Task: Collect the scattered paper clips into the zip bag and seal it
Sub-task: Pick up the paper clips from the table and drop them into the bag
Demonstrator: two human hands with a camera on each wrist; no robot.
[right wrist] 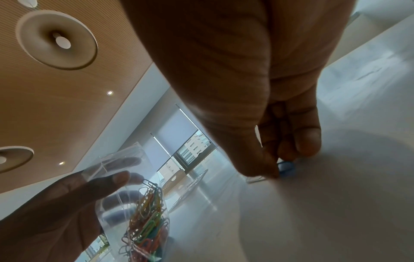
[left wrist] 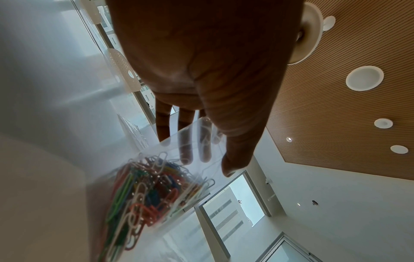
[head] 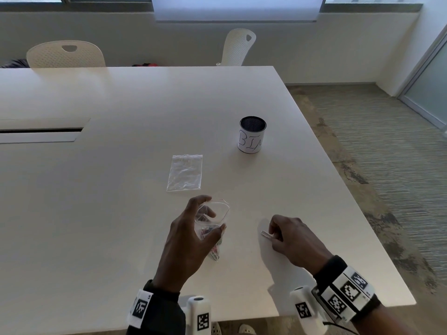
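My left hand (head: 212,220) holds a clear zip bag (head: 211,213) just above the white table (head: 121,189), its mouth spread open towards the right. Several coloured paper clips (left wrist: 143,193) lie heaped in the bag's lower part. In the left wrist view, my left hand's (left wrist: 208,164) thumb lies on one side of the film and the fingers (left wrist: 186,150) show through it. My right hand (head: 274,234) is curled down on the table to the right of the bag and pinches a paper clip (head: 266,234). In the right wrist view, a blue clip (right wrist: 288,167) sits between the fingertips of my right hand (right wrist: 282,164).
A second, empty zip bag (head: 185,172) lies flat on the table beyond my left hand. A black mesh cup wrapped in paper marked "BIN" (head: 252,135) stands further back right. The table's right edge (head: 358,213) runs close to my right hand. Two chairs stand behind the table.
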